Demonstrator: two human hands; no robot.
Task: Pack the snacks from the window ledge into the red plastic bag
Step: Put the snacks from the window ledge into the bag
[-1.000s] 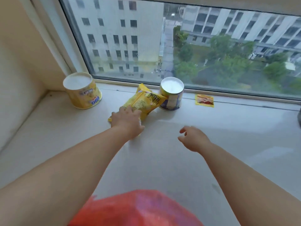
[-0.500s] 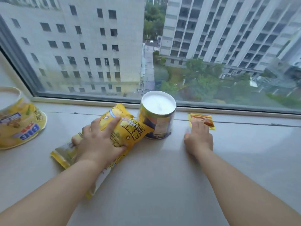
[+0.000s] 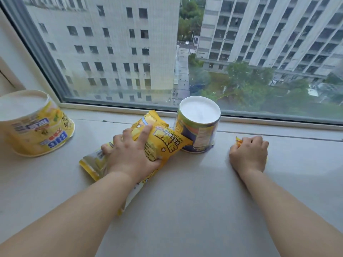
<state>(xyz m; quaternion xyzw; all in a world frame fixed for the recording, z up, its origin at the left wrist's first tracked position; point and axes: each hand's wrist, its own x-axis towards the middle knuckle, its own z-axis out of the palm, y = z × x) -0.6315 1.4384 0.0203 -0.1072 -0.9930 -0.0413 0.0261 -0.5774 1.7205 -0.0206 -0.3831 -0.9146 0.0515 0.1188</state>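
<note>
A yellow popcorn bag lies on the pale window ledge, its far end leaning on an upside-down snack can. My left hand grips the bag across its middle. To the right, my right hand is closed over a small yellow-orange sachet, of which only a corner shows. A big yellow tub stands upside down at the far left. The red plastic bag is out of view.
The window pane and its frame run along the back of the ledge. A wall corner closes the left side behind the tub.
My head has moved closer and the red bag has dropped out of view. My left hand has tightened on the popcorn bag. My right hand reached the sachet and curled shut over it.
</note>
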